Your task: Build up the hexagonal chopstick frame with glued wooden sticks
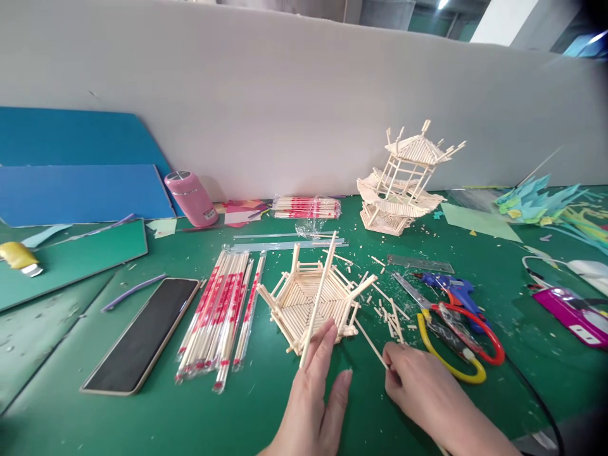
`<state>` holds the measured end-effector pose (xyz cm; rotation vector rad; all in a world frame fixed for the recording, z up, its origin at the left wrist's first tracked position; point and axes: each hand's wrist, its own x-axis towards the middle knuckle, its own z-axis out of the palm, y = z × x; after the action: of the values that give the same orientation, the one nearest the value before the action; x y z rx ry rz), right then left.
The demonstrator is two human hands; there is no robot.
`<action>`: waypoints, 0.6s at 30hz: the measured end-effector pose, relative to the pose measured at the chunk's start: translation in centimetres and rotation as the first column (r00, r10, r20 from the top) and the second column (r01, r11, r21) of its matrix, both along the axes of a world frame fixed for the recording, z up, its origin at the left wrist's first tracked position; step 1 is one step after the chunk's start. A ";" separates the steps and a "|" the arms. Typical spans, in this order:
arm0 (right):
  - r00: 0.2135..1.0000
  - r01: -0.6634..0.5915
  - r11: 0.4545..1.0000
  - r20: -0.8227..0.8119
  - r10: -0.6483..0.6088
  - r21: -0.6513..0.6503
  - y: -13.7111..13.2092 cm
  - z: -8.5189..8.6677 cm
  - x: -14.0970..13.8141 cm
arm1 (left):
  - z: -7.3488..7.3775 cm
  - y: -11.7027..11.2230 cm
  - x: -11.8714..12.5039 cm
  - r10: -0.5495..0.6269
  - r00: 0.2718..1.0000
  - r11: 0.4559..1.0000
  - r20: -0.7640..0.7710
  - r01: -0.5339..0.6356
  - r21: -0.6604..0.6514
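Observation:
A hexagonal roof piece [313, 299] built of wooden sticks lies on the green table [142, 418]. A long chopstick [319, 294] lies slanted across it. My left hand [316, 396] rests just in front of the piece, fingers stretched, fingertips against the chopstick's near end. My right hand [420, 392] is to the right, fingers pinched on the near end of a thin wooden stick [370, 342] that lies on the table. Loose stick offcuts [392, 313] lie scattered beside the roof piece.
A bundle of wrapped chopsticks [221, 313] and a phone [142, 334] lie left. Scissors [451, 332] and a blue glue gun [453, 290] lie right. A stick pagoda [403, 183], pink bottle [190, 197], chopstick pack [306, 206] and paper craft [541, 199] stand behind.

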<state>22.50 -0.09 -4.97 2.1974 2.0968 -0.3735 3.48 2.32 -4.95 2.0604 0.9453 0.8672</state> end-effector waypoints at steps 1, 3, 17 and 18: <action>1.000 0.001 1.000 -0.003 -0.001 -0.001 -0.1 -0.1 0.2 | 0.2 0.1 0.2 0.005 1.000 1.000 0.012 -0.005 0.006; 0.999 0.008 1.000 -0.036 -0.008 -0.002 -0.5 -0.1 0.7 | 0.4 0.5 0.5 0.021 0.999 1.000 0.037 -0.021 0.005; 0.743 0.087 0.982 -0.668 0.049 0.170 0.9 6.2 -0.5 | -0.1 -0.1 1.2 0.103 0.984 0.994 0.145 -0.099 -0.037; 0.729 0.090 0.983 -0.683 0.044 0.159 1.2 6.5 -0.8 | -0.3 -0.4 0.8 0.111 0.984 0.994 0.139 -0.107 -0.034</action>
<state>21.70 1.16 1.49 2.4409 2.5164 -1.2184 4.32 1.90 -5.27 1.9118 0.9937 1.0374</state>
